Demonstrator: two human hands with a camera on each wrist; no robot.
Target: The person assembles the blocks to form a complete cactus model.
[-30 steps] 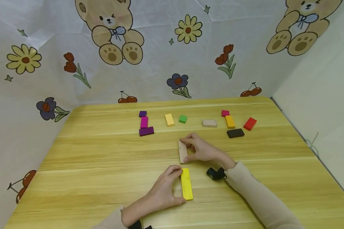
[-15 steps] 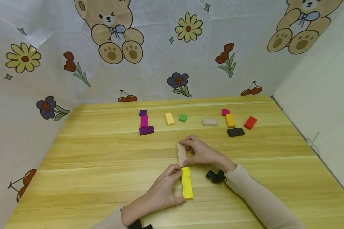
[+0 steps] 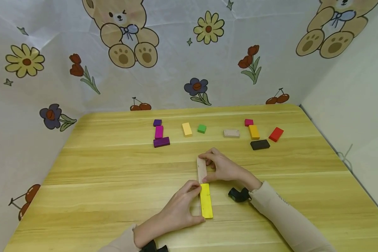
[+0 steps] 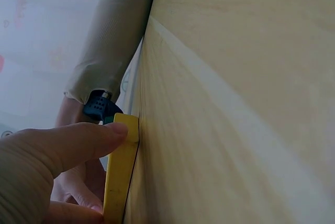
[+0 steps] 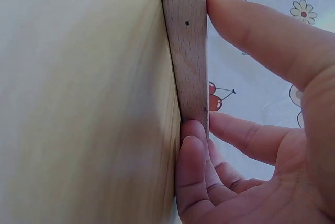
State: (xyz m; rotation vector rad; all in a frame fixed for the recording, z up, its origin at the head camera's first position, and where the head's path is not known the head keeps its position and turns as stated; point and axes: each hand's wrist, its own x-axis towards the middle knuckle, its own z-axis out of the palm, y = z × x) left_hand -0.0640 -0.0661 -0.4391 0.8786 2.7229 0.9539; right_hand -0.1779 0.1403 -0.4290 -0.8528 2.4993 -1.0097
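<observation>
pinching yellow block [image 3: 206,202] in left hand [image 3: 179,209] and, just beyond (end to end, lengthwise in line), wooden block [image 3: 202,170] in right hand [image 3: 224,166].

Just left of the green block [image 3: 202,129] we see a light-yellow block [image 3: 187,129], and farther left a magenta block [image 3: 159,132] between two purple blocks [image 3: 161,142]. To its right lie a greyish block [image 3: 231,133] and, farther out, a pink block [image 3: 249,122], an orange block [image 3: 253,132], a black block [image 3: 260,144] and a red block [image 3: 276,134]. Behind it hangs a bear-printed cloth [image 3: 173,63].
</observation>
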